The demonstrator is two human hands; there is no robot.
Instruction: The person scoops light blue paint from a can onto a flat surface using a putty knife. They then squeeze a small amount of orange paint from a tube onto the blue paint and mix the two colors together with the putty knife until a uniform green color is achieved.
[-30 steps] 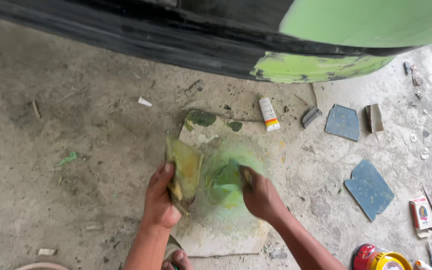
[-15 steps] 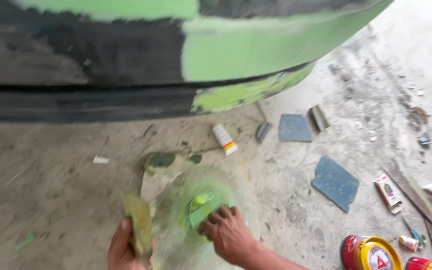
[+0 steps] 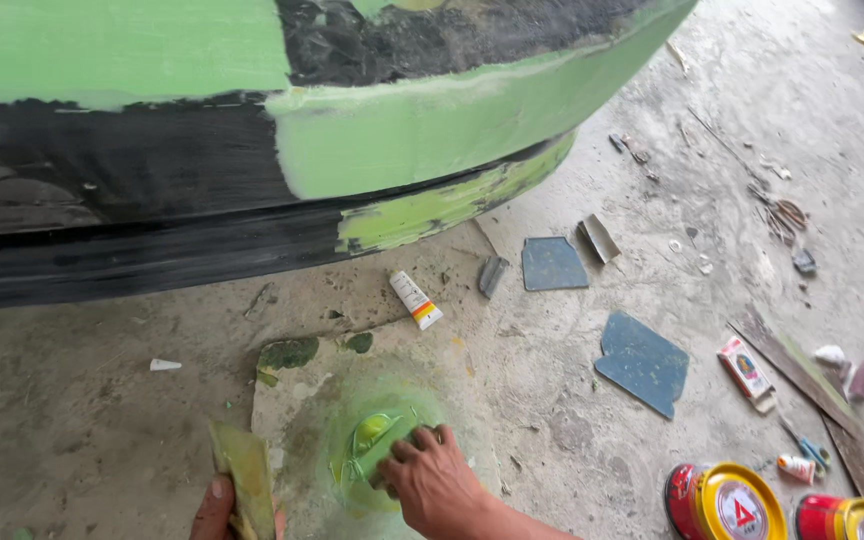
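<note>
Mixing green paste on a board on the floor.
The right hand point(image 3: 437, 485) has its grip closed on a scraper point(image 3: 377, 455) pressed into the green paste point(image 3: 372, 432) on the board point(image 3: 297, 420); the left hand point(image 3: 220, 512) pinches a second scraper point(image 3: 245, 468) upright just beside.

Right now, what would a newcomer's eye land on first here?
The black car body panel across the top, smeared with bright green filler. Below it, the right hand presses a spreader into a green putty blob on a mixing board, while the left hand holds a second spreader.
</note>
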